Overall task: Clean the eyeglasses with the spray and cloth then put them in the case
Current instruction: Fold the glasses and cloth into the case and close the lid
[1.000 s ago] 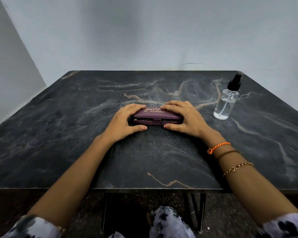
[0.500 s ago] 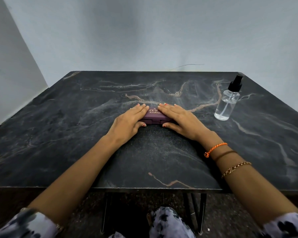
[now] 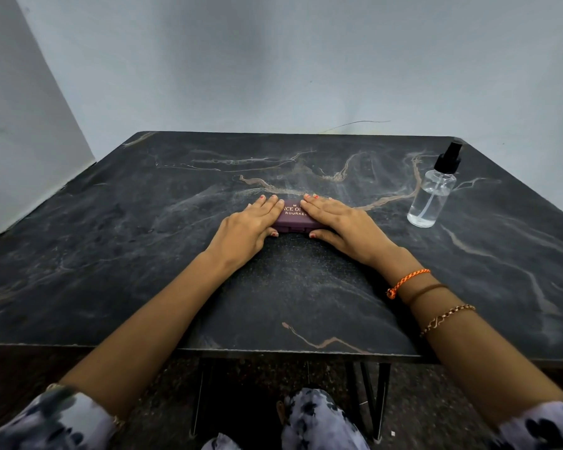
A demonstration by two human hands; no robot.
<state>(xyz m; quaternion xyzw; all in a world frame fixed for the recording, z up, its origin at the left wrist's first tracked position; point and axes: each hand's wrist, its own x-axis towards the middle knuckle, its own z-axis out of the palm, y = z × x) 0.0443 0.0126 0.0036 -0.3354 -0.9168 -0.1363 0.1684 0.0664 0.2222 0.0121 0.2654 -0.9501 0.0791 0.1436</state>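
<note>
A purple glasses case [image 3: 294,217] with gold lettering lies shut in the middle of the dark marble table [image 3: 137,254]. My left hand [image 3: 247,232] rests flat over its left end, fingers on the lid and thumb against the front edge. My right hand [image 3: 342,228] covers the right end the same way. A clear spray bottle [image 3: 431,198] with a black pump top stands upright to the right, apart from my hands. Neither the eyeglasses nor the cloth can be seen.
Pale walls close the table in at the back and left. The near table edge runs just above my knees, with black metal legs [image 3: 382,397] below.
A second ago the case lid stood slightly ajar between my curled fingers. My hands have since flattened onto the lid, and the gap has closed.
</note>
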